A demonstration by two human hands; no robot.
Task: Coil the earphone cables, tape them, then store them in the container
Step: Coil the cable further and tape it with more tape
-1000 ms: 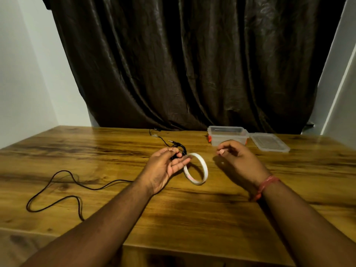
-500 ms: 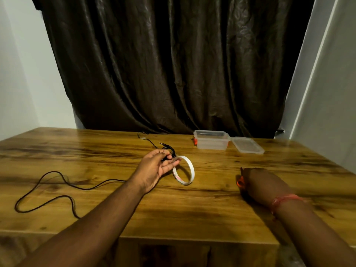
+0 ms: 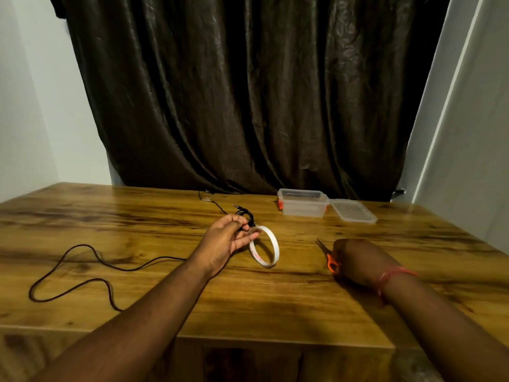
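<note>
Black earphone cable [image 3: 245,215], coiled, is pinched in the left hand [image 3: 227,239] at centre, keeping the loops together for taping; the tape roll [image 3: 265,246] stands just right of it. Right hand [image 3: 355,260] curls over the orange scissors [image 3: 329,257], apparently gripping them. Open container [image 3: 303,202] waits far right on the counter [image 3: 165,216]; a second loose cable [image 3: 91,268] lies near left.

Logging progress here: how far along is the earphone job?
Done: one black cable is coiled, pinched in the left hand beside the tape roll. In hand: the right hand is on the orange scissors. Left: taping, the loose cable, storing in the open container.
</note>
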